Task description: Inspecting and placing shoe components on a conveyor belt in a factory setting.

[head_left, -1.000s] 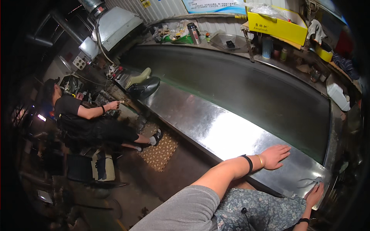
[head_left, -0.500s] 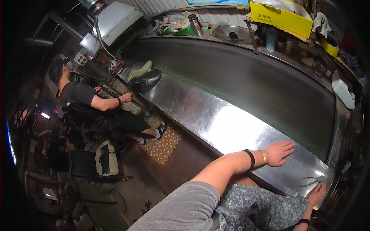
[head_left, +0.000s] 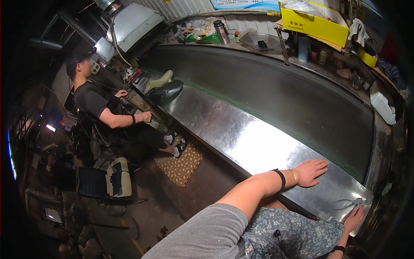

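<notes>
My left hand (head_left: 312, 172) lies flat on a shiny metal bench top (head_left: 207, 110), its fingers stretched out and holding nothing. Lower right, near the end of the bench, my right hand (head_left: 353, 219) rests at the edge with its fingers extended. Their tips are at the head of a small pair of pliers (head_left: 350, 203), whose thin curved handles point left across the metal. I see no grip around the tool. At the bench's far left end sit a black boot-shaped form (head_left: 165, 92) and a pale green one (head_left: 160, 80).
A wide dark belt-like surface (head_left: 276, 103) runs behind the bench. A flask (head_left: 221, 32), a shallow tray (head_left: 254, 42), a yellow box (head_left: 315, 22) and a white jug (head_left: 383, 103) line the far side. A seated co-worker (head_left: 97, 97) is at the left, near a spotted mat (head_left: 183, 162).
The co-worker has sat more upright and turned the head toward the bench. My view has shifted slightly. Both my hands and the pliers stay in place on the bench.
</notes>
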Action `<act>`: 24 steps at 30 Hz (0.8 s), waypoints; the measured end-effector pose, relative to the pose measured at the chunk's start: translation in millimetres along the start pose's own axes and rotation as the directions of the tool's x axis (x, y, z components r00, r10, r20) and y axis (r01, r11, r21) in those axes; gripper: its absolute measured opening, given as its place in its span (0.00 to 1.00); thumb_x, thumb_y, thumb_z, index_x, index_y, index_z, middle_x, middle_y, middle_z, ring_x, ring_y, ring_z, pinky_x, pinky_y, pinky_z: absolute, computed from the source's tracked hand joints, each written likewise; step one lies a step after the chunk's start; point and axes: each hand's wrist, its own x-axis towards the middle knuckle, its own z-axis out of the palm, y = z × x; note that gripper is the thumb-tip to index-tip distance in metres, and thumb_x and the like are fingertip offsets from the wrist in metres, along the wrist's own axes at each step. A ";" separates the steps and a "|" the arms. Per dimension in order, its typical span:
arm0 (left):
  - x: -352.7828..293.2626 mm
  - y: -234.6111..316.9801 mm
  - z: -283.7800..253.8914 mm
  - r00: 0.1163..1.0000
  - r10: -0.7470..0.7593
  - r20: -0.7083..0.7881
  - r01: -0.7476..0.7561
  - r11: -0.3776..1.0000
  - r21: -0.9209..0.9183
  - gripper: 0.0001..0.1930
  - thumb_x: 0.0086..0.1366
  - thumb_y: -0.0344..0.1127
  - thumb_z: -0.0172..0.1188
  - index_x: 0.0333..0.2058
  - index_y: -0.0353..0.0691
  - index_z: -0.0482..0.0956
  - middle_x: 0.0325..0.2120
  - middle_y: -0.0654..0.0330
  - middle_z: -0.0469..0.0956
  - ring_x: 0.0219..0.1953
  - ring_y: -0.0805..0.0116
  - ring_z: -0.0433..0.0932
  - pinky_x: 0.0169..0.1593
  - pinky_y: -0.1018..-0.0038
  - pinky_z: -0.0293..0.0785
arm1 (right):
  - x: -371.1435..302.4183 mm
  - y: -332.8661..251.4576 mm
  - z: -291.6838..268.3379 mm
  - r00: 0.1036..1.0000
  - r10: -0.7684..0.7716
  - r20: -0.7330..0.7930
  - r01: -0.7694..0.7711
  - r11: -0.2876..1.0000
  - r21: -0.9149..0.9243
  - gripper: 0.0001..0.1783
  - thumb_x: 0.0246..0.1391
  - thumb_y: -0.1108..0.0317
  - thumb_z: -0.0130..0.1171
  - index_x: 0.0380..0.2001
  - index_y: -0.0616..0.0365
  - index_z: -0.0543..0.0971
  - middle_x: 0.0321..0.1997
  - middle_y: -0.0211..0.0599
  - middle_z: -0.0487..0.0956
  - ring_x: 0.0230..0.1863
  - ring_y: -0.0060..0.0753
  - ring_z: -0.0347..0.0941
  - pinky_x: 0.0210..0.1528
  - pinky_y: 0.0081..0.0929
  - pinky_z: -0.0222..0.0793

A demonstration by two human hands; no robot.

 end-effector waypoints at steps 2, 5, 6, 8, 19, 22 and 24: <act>-0.1 0.2 0.9 1.000 -0.016 0.003 0.016 1.000 0.001 0.32 0.57 0.43 0.57 0.57 0.30 0.66 0.63 0.45 0.59 0.65 0.50 0.58 0.67 0.60 0.54 | -0.3 0.1 0.3 1.000 -0.005 0.008 0.005 1.000 -0.006 0.22 0.66 0.60 0.42 0.57 0.61 0.70 0.62 0.49 0.69 0.63 0.52 0.61 0.65 0.42 0.55; -0.4 -0.3 2.5 1.000 -0.010 -0.005 0.010 1.000 0.005 0.32 0.57 0.44 0.57 0.57 0.30 0.66 0.63 0.45 0.60 0.65 0.50 0.58 0.68 0.61 0.54 | -0.3 1.0 1.2 1.000 -0.004 0.011 0.004 1.000 -0.023 0.22 0.66 0.61 0.43 0.56 0.62 0.70 0.62 0.49 0.69 0.63 0.52 0.61 0.65 0.42 0.55; -0.5 -0.7 3.0 1.000 0.003 -0.014 -0.003 1.000 0.008 0.32 0.57 0.44 0.57 0.57 0.30 0.66 0.63 0.45 0.60 0.65 0.50 0.58 0.68 0.61 0.54 | -0.2 1.3 1.7 1.000 -0.005 0.004 0.005 1.000 -0.019 0.22 0.66 0.61 0.43 0.56 0.62 0.70 0.62 0.49 0.69 0.63 0.52 0.61 0.65 0.42 0.55; -0.9 -1.4 3.8 1.000 0.003 -0.006 -0.003 1.000 0.009 0.32 0.56 0.44 0.58 0.57 0.30 0.67 0.62 0.44 0.60 0.65 0.50 0.59 0.67 0.60 0.55 | -0.1 1.9 2.8 1.000 0.003 0.009 -0.003 1.000 -0.031 0.22 0.66 0.60 0.43 0.56 0.63 0.71 0.62 0.49 0.69 0.63 0.52 0.61 0.65 0.42 0.55; -1.8 -0.1 4.2 0.998 -0.048 0.045 0.050 0.998 -0.046 0.33 0.56 0.42 0.58 0.58 0.30 0.66 0.64 0.45 0.57 0.66 0.49 0.56 0.68 0.60 0.52 | 2.9 4.4 13.5 0.999 0.050 -0.013 -0.049 0.999 0.023 0.22 0.65 0.60 0.44 0.56 0.64 0.71 0.61 0.51 0.69 0.62 0.53 0.63 0.65 0.42 0.56; -2.2 -1.8 5.1 0.999 -0.026 0.021 0.028 0.997 -0.075 0.33 0.56 0.42 0.58 0.58 0.29 0.66 0.64 0.45 0.57 0.66 0.49 0.56 0.68 0.60 0.52 | 1.7 9.2 13.6 0.998 0.047 0.029 -0.046 0.999 -0.026 0.22 0.67 0.58 0.41 0.58 0.59 0.69 0.62 0.48 0.68 0.64 0.51 0.61 0.64 0.42 0.57; -2.6 -2.4 5.7 1.000 -0.026 -0.005 0.026 0.996 -0.084 0.33 0.56 0.42 0.58 0.57 0.29 0.66 0.64 0.44 0.58 0.66 0.49 0.57 0.68 0.60 0.53 | 0.8 12.1 12.6 0.999 0.000 0.049 0.002 1.000 -0.032 0.23 0.68 0.58 0.41 0.59 0.59 0.69 0.63 0.47 0.68 0.64 0.51 0.60 0.64 0.42 0.57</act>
